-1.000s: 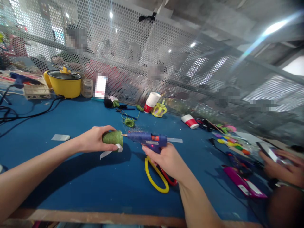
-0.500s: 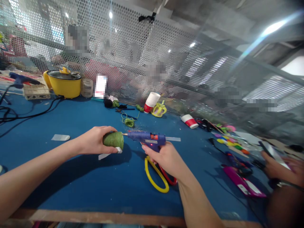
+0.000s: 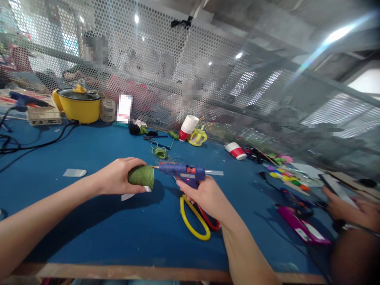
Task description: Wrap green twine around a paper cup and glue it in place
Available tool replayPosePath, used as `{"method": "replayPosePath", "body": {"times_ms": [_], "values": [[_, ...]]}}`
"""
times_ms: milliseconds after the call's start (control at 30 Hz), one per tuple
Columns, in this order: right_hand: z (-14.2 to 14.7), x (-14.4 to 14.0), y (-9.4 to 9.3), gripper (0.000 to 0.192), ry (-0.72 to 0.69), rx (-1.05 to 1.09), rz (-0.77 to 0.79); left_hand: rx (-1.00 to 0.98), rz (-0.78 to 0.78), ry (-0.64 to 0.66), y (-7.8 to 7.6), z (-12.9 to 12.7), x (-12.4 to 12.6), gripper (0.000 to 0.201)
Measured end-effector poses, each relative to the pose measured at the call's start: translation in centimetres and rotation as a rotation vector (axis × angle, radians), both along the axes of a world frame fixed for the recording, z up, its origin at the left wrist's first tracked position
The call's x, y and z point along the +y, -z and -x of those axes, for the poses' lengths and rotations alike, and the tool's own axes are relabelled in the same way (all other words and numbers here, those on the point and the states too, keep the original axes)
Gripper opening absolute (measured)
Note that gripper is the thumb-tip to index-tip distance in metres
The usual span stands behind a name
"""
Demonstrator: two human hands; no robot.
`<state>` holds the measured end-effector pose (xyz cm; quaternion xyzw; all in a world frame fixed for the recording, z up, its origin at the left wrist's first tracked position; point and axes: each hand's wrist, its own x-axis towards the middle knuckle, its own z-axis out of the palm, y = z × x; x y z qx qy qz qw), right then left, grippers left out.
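Head view shows our left hand (image 3: pixel 117 176) with its fingers clamped on a green yarn-wrapped cup (image 3: pixel 141 176), held just above the blue worktop (image 3: pixel 97 150). Our right hand (image 3: pixel 204 196) has its fingers closed around a blue glue gun (image 3: pixel 182 171), whose nozzle touches the cup's end. Yellow-handled scissors (image 3: pixel 192 219) lie beneath that hand.

The green yarn-wrapped cone (image 3: pixel 141 176) lies on its side above the blue table (image 3: pixel 89 221), its wide end facing 3 o'clock, a white paper strip (image 3: pixel 130 194) trailing under it toward 7 o'clock. At its 3 o'clock side is the blue glue gun (image 3: pixel 184 173), level, its metal nozzle touching the cone's top edge, a clear glue stick (image 3: pixel 214 172) jutting from its back.
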<state>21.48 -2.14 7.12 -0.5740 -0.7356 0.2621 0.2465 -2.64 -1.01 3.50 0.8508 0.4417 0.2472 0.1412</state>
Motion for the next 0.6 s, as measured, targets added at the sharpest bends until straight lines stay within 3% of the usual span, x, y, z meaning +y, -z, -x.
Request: {"method": "replayPosePath", "body": {"times_ms": [200, 367, 467, 600], "values": [[-0.2, 0.4, 0.1, 0.025, 0.021, 0.049, 0.041, -0.022, -0.037, -0.003, -0.2, -0.1, -0.1, 0.051], [-1.3, 2.2, 0.5, 0.025, -0.021, 0.304, 0.116, -0.061, -0.032, -0.091, -0.3, 0.0, 0.0, 0.052], [-2.6, 4.5, 1.2, 0.027, 0.152, 0.445, 0.018, -0.122, 0.003, -0.127, -0.3, 0.1, 0.1, 0.053], [-4.5, 7.8, 2.8, 0.028, 0.348, 0.129, -0.095, -0.254, 0.107, -0.182, -0.2, 0.3, 0.3, 0.053]]}}
